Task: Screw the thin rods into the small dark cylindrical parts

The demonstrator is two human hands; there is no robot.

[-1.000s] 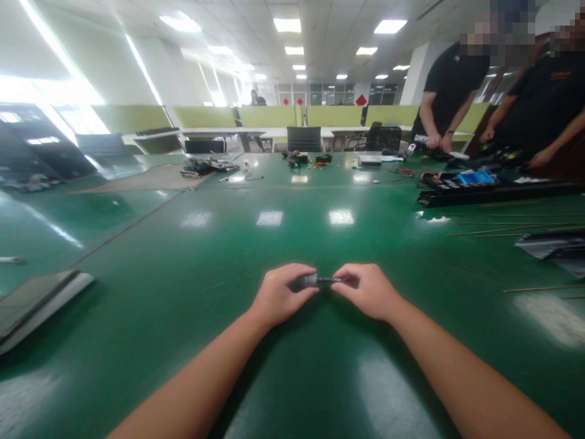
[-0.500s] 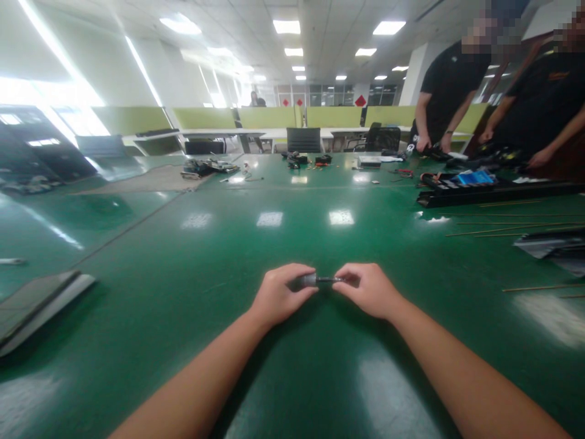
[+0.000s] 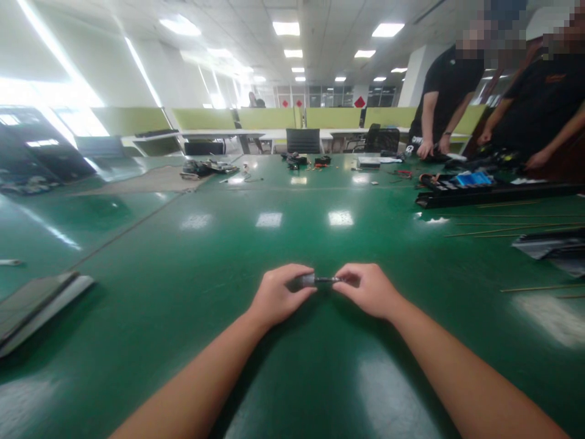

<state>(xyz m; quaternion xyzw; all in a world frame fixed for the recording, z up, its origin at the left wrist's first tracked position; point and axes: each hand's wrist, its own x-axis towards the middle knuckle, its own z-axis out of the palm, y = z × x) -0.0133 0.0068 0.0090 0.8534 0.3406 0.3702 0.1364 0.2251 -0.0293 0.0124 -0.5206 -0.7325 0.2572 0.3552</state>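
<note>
Between my two hands, just above or on the green tabletop (image 3: 219,244), a small object with a grey cylindrical body (image 3: 309,280) and a thin dark shaft (image 3: 325,280) lies level. My left hand (image 3: 283,296) pinches the grey body between thumb and fingers. At the other end, my right hand (image 3: 363,288) has its thumb and forefinger closed on the shaft's tip. The object resembles a small screwdriver, but its exact kind is too small and blurred to make out. Part of the body is hidden inside my left hand.
A flat grey panel (image 3: 41,308) lies at the left. Toward the right are thin rods (image 3: 534,288), a dark bag-like item (image 3: 555,247) and a long black channel (image 3: 484,195). Electronic parts (image 3: 297,160) sit at the far edge. Two people in black shirts (image 3: 450,91) stand at the back right.
My hands keep the same hold on the small object, with no clear movement. At the back right, a person's upper body and hands have shifted slightly.
</note>
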